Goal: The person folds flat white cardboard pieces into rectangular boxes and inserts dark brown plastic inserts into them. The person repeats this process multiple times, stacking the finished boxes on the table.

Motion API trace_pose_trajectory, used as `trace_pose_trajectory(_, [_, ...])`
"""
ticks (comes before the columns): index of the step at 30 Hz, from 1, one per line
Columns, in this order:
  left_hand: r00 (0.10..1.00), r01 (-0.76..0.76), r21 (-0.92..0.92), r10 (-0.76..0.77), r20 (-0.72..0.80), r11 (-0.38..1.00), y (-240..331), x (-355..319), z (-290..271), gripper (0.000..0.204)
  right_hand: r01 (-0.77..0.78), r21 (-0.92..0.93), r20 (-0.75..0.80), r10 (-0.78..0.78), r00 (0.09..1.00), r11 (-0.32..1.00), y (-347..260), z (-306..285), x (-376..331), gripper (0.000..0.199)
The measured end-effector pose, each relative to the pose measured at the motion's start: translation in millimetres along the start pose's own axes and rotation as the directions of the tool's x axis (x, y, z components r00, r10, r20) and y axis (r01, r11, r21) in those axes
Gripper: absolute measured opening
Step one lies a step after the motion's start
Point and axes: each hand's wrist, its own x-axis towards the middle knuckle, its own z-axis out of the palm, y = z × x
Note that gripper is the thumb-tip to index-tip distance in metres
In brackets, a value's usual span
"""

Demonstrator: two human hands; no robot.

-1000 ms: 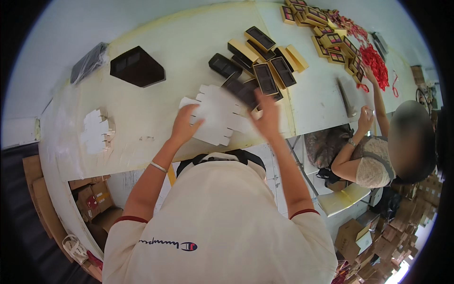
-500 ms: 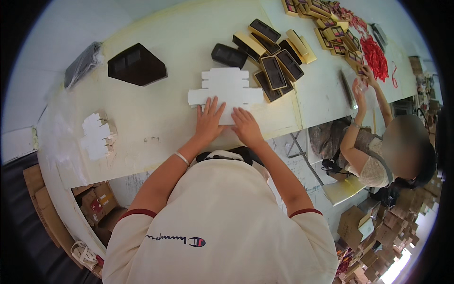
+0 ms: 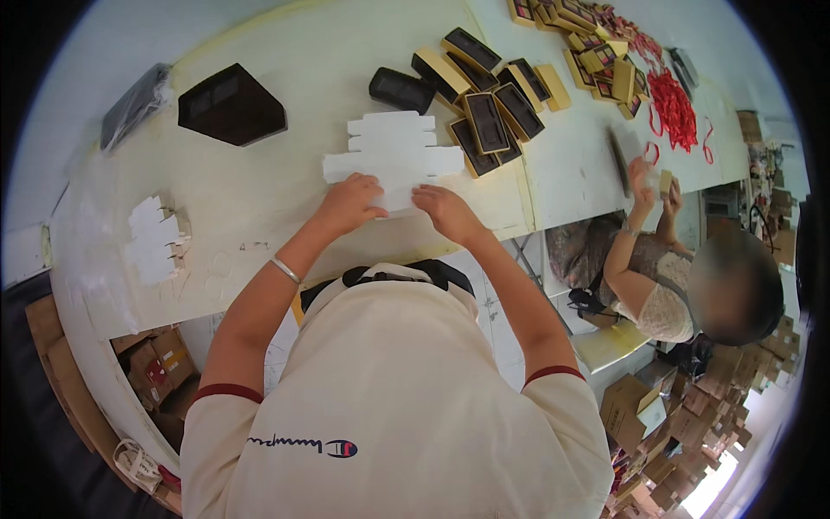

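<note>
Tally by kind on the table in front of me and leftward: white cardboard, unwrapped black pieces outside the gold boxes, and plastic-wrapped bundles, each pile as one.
White cardboard: 2, counting the far-left pile
Unwrapped black pieces: 2, counting the smaller one
Plastic-wrapped bundle: 1
Total: 5

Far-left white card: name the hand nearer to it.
Left. The left hand is to the right of the far-left white card, at the middle white card; the right hand is farther right, at that card's right side.

White card blank (image 3: 393,162) (partly hidden)
</note>
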Motion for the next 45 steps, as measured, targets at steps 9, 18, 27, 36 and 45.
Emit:
trace_pose_trajectory(9, [0.999, -0.045, 0.094, 0.046, -0.001, 0.995, -11.8, 1.8, 10.5, 0.031, -0.034, 0.003, 0.037, 0.033, 0.999, 0.999, -6.4, -11.0, 4.0, 0.036])
trace_pose_trajectory(18, [0.999, -0.032, 0.173, 0.035, -0.013, 0.984, 13.5, -0.4, 2.7, 0.049, -0.069, 0.021, 0.197, 0.064, 0.978, 0.997, 17.5, -9.0, 13.2, 0.042])
trace_pose_trajectory(27, [1.000, -0.015, 0.193, 0.018, -0.016, 0.981, 13.1, 1.0, 4.3, 0.053, -0.074, -0.173, 0.197, 0.108, 0.974, 0.982, -10.1, -17.2, 16.6, 0.045])
trace_pose_trajectory(36, [0.999, 0.000, 0.168, 0.006, -0.035, 0.986, 16.0, 2.7, 1.0, 0.047, 0.021, -0.044, 0.155, -0.014, 0.988, 0.999, 9.0, -17.3, 20.2, 0.021])
trace_pose_trajectory(45, [0.916, 0.344, -0.307, -0.389, -0.096, 0.887, -10.8, 22.7, 19.0, 0.025, -0.300, 0.027, -0.158, 0.300, 0.941, 0.954, 1.9, -4.9, 29.6, 0.023])
